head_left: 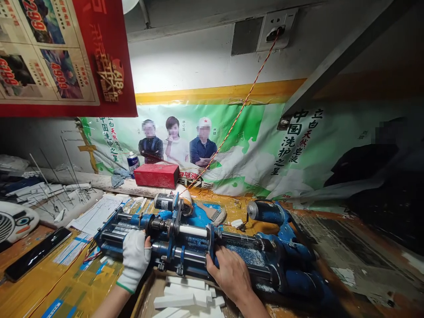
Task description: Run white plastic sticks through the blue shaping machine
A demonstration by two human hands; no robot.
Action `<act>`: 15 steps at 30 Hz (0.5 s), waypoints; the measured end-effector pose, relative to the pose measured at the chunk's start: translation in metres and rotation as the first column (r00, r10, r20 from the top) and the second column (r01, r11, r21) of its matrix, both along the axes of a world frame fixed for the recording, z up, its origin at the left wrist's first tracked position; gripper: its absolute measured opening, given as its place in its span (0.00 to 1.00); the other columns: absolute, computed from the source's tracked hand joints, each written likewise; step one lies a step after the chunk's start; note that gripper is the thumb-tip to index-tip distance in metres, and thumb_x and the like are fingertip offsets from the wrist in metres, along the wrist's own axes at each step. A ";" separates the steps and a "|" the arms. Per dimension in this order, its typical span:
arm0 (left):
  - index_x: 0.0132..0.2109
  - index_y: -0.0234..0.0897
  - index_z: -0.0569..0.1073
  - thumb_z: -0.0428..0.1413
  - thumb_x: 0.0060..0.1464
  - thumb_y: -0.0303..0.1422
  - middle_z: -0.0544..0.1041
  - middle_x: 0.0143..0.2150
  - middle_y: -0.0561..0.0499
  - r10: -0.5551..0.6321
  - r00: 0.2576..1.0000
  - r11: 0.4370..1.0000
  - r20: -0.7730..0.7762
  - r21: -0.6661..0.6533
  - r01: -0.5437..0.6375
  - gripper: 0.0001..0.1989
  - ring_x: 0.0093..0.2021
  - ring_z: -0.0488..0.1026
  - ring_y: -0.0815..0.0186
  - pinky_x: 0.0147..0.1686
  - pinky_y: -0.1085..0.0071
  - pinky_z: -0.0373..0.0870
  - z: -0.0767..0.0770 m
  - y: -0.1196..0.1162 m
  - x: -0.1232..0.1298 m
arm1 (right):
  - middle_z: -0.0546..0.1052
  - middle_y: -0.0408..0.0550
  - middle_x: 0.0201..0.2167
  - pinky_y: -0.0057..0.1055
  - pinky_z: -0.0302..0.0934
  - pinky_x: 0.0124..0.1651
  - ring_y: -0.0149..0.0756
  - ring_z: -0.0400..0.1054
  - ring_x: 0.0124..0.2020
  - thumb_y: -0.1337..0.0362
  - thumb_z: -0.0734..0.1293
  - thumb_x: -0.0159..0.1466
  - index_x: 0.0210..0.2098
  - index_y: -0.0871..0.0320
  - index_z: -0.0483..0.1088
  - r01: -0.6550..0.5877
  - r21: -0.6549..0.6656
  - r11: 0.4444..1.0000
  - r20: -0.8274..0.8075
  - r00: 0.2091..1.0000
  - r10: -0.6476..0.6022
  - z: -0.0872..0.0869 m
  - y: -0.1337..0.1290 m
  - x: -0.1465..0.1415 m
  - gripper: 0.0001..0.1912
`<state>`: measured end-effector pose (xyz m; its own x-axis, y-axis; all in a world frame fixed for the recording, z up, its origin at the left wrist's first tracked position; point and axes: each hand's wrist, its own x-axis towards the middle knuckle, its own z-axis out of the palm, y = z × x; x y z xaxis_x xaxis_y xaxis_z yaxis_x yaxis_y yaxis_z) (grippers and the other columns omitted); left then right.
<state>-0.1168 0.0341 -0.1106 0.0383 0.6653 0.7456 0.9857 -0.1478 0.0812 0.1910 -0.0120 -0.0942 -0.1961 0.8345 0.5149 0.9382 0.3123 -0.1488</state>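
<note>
A blue machine with steel rods and motors stretches across the bench. Between its upright plates lies a white rod. My left hand, in a white glove with the thumb tip bare, is curled at the front left of the machine, its fingers wrapped over a part that the hand hides. My bare right hand rests at the middle upright plate, with thumb and fingers closed around its lower edge. White rectangular bars lie in a tray below and between my hands.
On the left are a black phone, a white fan and paper sheets. Behind the machine stand a red box and a spray can. A twisted cord runs down from the wall socket. A red poster hangs upper left.
</note>
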 end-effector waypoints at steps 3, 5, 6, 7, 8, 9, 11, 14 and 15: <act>0.30 0.39 0.65 0.44 0.56 0.35 0.67 0.27 0.49 -0.006 1.000 1.000 -0.007 -0.001 0.006 0.10 0.31 0.67 0.60 0.36 0.64 0.63 0.001 0.003 -0.021 | 0.71 0.45 0.27 0.31 0.48 0.36 0.34 0.64 0.31 0.59 0.57 0.64 0.32 0.56 0.68 -0.001 0.008 1.000 0.002 1.000 0.001 -0.001 0.000 0.001 0.12; 0.29 0.40 0.64 0.43 0.56 0.35 0.67 0.26 0.50 -0.008 1.000 1.000 -0.011 -0.004 0.008 0.10 0.30 0.66 0.60 0.35 0.64 0.62 0.003 0.005 -0.036 | 0.71 0.45 0.27 0.31 0.47 0.36 0.34 0.64 0.31 0.59 0.57 0.64 0.32 0.56 0.68 -0.003 0.010 1.000 0.002 1.000 0.003 -0.001 0.001 0.000 0.12; 0.28 0.40 0.63 0.43 0.56 0.35 0.66 0.25 0.50 -0.011 1.000 1.000 -0.012 -0.008 0.011 0.10 0.30 0.66 0.61 0.34 0.65 0.62 0.005 0.007 -0.044 | 0.71 0.45 0.27 0.31 0.47 0.36 0.34 0.64 0.31 0.59 0.57 0.64 0.32 0.56 0.68 -0.005 0.009 1.000 0.003 1.000 0.005 0.000 0.001 0.000 0.12; 0.28 0.40 0.63 0.44 0.56 0.36 0.66 0.25 0.50 -0.011 1.000 1.000 -0.012 -0.011 0.011 0.10 0.29 0.65 0.61 0.34 0.65 0.62 0.006 0.009 -0.052 | 0.71 0.45 0.26 0.31 0.47 0.36 0.34 0.64 0.31 0.59 0.57 0.64 0.32 0.56 0.68 -0.005 0.009 1.000 0.005 1.000 0.005 0.000 0.001 0.000 0.12; 0.28 0.40 0.62 0.44 0.56 0.36 0.66 0.25 0.50 -0.009 1.000 1.000 -0.009 -0.011 0.009 0.10 0.29 0.65 0.61 0.33 0.66 0.62 0.006 0.011 -0.060 | 0.71 0.45 0.26 0.31 0.47 0.36 0.34 0.64 0.31 0.59 0.57 0.64 0.32 0.56 0.68 -0.004 0.011 1.000 0.006 1.000 0.004 0.000 0.001 0.000 0.12; 0.28 0.40 0.62 0.44 0.56 0.36 0.65 0.25 0.51 -0.004 1.000 1.000 -0.002 -0.009 0.004 0.10 0.29 0.65 0.62 0.33 0.66 0.62 0.006 0.014 -0.068 | 0.71 0.45 0.26 0.31 0.47 0.36 0.34 0.64 0.31 0.59 0.57 0.64 0.32 0.56 0.68 -0.003 0.017 1.000 0.008 1.000 0.003 0.001 0.000 0.000 0.12; 0.28 0.40 0.62 0.45 0.55 0.37 0.65 0.24 0.51 0.009 1.000 1.000 0.018 -0.003 -0.009 0.10 0.28 0.65 0.62 0.33 0.66 0.63 0.005 0.017 -0.081 | 0.71 0.45 0.26 0.31 0.47 0.36 0.34 0.64 0.31 0.59 0.57 0.64 0.31 0.56 0.68 -0.004 0.037 0.999 0.008 1.000 0.003 0.001 0.000 0.000 0.12; 0.34 0.40 0.64 0.44 0.56 0.40 0.68 0.28 0.49 0.036 0.997 0.999 0.067 0.028 -0.038 0.10 0.33 0.68 0.60 0.38 0.63 0.65 0.002 0.012 -0.090 | 0.71 0.45 0.26 0.30 0.47 0.35 0.34 0.64 0.30 0.59 0.56 0.64 0.31 0.57 0.68 -0.009 0.044 0.999 0.010 1.000 0.009 0.001 0.000 0.001 0.12; 0.39 0.39 0.64 0.45 0.55 0.42 0.69 0.33 0.48 0.056 0.994 0.997 0.097 0.051 -0.062 0.12 0.37 0.68 0.58 0.41 0.62 0.65 0.004 0.008 -0.086 | 0.71 0.45 0.25 0.31 0.47 0.35 0.34 0.64 0.30 0.59 0.56 0.64 0.31 0.56 0.68 -0.007 0.038 0.999 0.009 1.000 0.007 0.001 0.000 0.000 0.12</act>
